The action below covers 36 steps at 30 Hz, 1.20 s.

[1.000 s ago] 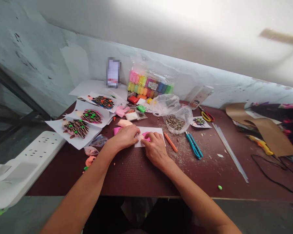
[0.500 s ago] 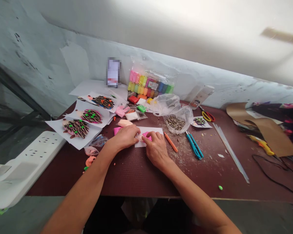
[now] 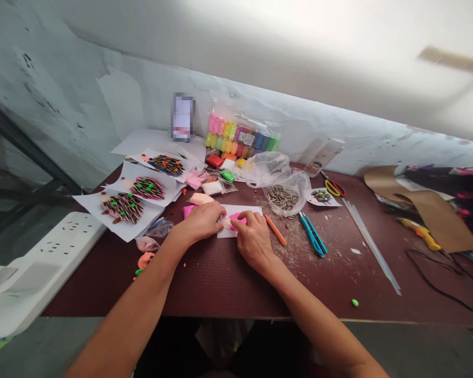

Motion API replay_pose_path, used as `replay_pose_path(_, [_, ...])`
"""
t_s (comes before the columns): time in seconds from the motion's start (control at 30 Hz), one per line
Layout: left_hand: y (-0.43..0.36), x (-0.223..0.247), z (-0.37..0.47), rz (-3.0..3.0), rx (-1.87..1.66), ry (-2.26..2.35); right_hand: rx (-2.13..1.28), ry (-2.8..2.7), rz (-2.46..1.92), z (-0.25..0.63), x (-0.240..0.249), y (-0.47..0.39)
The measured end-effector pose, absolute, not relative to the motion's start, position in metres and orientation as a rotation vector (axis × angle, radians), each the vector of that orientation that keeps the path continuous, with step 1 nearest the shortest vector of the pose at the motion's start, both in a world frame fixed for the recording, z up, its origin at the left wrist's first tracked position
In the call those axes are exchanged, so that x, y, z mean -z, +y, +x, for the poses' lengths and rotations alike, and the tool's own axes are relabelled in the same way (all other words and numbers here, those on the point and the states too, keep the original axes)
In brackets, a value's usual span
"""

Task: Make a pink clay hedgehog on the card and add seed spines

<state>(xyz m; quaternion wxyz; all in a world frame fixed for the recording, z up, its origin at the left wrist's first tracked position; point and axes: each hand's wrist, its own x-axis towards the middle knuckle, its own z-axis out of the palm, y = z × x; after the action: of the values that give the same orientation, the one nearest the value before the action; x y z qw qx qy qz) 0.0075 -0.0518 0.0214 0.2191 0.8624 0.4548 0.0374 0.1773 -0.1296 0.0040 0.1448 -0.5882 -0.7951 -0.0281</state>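
Head view: pink clay [image 3: 235, 216] lies on a white card [image 3: 255, 209], touched by the right hand [image 3: 255, 240], fingers curled; the left hand [image 3: 203, 219], half curled, is at the card's left side; whether either grips is hidden. Around spreads a dark red, debris-specked tabletop [image 3: 216, 286], white power strip [image 3: 73, 236] at left, scuffed wall [image 3: 153, 84] behind.

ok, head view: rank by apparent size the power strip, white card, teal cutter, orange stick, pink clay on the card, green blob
1. Power strip
2. White card, partly covered
3. Teal cutter
4. Orange stick and pink clay: unsure; stick longer, clay wider but partly hidden
5. Green blob
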Motion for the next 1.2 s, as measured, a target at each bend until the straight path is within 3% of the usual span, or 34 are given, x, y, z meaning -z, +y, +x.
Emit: replay_pose_path(1.2, [-0.0526, -0.0227, 0.0078, 2.401, -0.100, 1.264, 0.017, -2.347, -1.714, 0.1712, -0.0023, -0.1326])
